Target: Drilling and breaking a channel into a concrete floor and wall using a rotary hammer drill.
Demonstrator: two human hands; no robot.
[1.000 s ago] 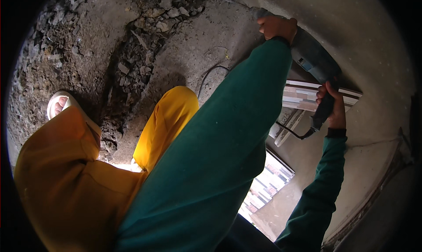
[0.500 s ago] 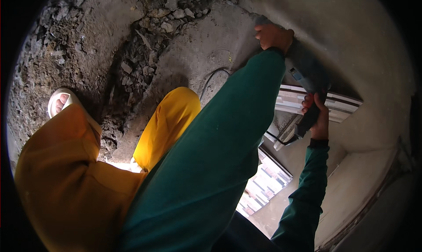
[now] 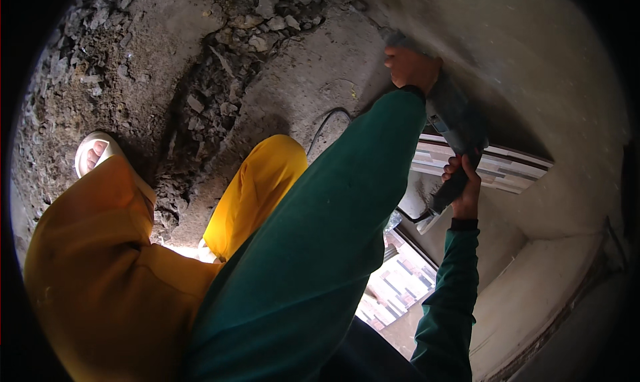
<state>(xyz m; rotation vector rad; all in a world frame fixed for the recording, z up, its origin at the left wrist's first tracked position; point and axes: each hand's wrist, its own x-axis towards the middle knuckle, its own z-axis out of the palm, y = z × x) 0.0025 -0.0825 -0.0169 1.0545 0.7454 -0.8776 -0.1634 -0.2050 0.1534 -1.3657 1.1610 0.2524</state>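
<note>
A long corded power tool (image 3: 455,121), dark teal with a black rear handle, slants from the upper middle down toward my right hand. Its working end is hidden in shadow by the wall, so its exact kind is unclear. My left hand (image 3: 415,69) is closed around its front part, with the green-sleeved arm stretched across the view. Around the rear handle, my right hand (image 3: 467,187) is wrapped, fingers curled near the front of the grip. From the handle's lower end runs a black cord (image 3: 420,219).
Broken rubble (image 3: 213,95) fills a rough trench on the left of the concrete floor (image 3: 320,69). A plastered wall (image 3: 560,82) rises on the right. Patterned strip panels (image 3: 487,165) lie below the tool. My yellow-trousered knee (image 3: 267,175) and sandalled foot (image 3: 97,154) are at the left.
The tool's rear end and my right hand have shifted left and slightly down. My left hand has moved a little lower with the tool, still gripping it.
</note>
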